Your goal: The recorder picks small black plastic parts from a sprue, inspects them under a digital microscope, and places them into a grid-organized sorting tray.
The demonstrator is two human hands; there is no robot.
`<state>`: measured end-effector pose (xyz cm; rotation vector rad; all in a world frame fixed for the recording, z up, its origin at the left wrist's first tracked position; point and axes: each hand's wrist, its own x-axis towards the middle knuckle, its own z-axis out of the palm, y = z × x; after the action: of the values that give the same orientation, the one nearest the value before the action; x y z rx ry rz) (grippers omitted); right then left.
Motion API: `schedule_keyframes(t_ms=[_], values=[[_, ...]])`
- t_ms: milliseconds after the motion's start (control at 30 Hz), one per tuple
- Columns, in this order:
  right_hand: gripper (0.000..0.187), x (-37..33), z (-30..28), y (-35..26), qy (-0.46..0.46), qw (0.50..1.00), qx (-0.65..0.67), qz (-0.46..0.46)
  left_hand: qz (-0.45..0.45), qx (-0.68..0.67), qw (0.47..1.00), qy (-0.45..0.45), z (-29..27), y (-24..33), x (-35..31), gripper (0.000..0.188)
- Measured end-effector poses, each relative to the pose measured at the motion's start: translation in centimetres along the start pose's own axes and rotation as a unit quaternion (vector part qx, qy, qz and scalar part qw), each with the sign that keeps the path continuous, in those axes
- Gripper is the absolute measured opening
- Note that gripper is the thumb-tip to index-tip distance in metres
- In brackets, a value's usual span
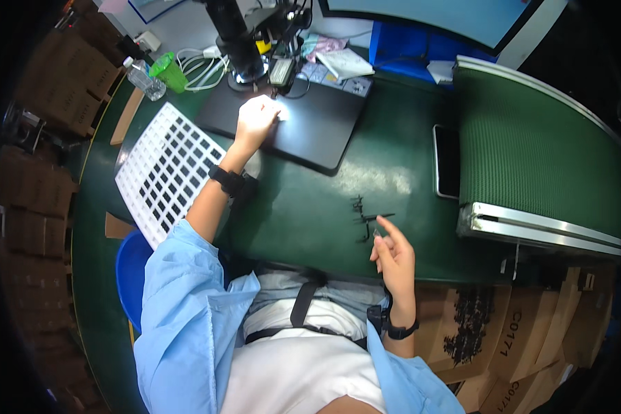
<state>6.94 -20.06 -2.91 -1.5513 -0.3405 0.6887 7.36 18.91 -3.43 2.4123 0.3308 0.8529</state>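
My left hand (257,119) reaches far forward, under the lit end of a black microscope-like device (247,52). Its fingers are closed over the black flat board (317,124); whatever they grip is lost in the glare. Nearer to me, my right hand (395,259) hovers over the green table mat (303,221). Its index finger stretches toward a cluster of small thin black parts (367,219). Thumb and curled fingers pinch a tiny piece that looks clear, too small to name.
Left of my arm lies a white grid tray (160,155) with black pieces in its cells. Behind stand a plastic bottle (145,79) and a green cup (168,72). At right, a phone (447,161) lies beside a raised green ribbed belt (538,145). A blue bin (132,276) stands low at left.
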Motion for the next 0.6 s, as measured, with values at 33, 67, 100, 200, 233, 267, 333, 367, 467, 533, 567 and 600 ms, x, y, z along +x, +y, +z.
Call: schedule_keyframes(t_ms=[33,67,100,200,233,267,333,367,467,533,567,600], values=[[0.038,0.0,-0.2,0.3,0.0,1.0,0.007,0.006,0.183,0.047,0.981,0.029,0.3,-0.8,0.6,0.008],[0.038,-0.1,-0.4,0.5,0.003,1.0,0.005,0.012,0.222,0.113,0.968,0.028,0.3,-1.5,0.9,0.011],[0.037,-0.1,-0.6,0.7,0.0,1.0,0.014,0.005,0.126,0.09,0.988,0.008,0.6,-1.9,1.0,0.013],[0.035,-0.2,-0.9,1.0,0.001,0.999,0.025,0.021,-0.045,0.004,0.999,0.001,1.1,-2.3,0.7,0.019],[0.035,-0.1,-1.0,1.0,-0.005,0.999,0.03,0.01,-0.05,-0.003,0.999,0.014,1.2,-2.3,0.6,0.02],[0.035,-0.1,-1.0,1.1,-0.005,0.999,0.023,0.021,-0.072,-0.02,0.997,0.016,1.3,-2.2,0.5,0.02],[0.033,-0.1,-1.0,1.1,-0.01,1.0,0.013,0.015,-0.057,-0.021,0.998,0.015,1.3,-2.0,0.4,0.021],[0.033,0.0,-1.0,1.1,-0.015,1.0,0.02,0.005,-0.03,0.012,0.999,0.013,1.2,-2.0,0.5,0.02],[0.033,0.0,-1.1,1.1,-0.02,1.0,0.017,0.002,-0.05,0.066,0.996,-0.008,1.0,-2.0,0.6,0.02],[0.032,0.0,-1.1,1.2,-0.025,1.0,0.014,0.003,-0.038,0.043,0.998,0.0,1.0,-2.3,0.6,0.019],[0.032,0.0,-1.1,1.2,-0.017,1.0,0.008,0.002,-0.042,0.01,0.999,-0.001,0.9,-2.4,0.5,0.019],[0.032,0.0,-1.1,1.2,-0.009,1.0,-0.007,0.008,-0.041,0.017,0.999,0.009,0.9,-2.6,0.4,0.019]])
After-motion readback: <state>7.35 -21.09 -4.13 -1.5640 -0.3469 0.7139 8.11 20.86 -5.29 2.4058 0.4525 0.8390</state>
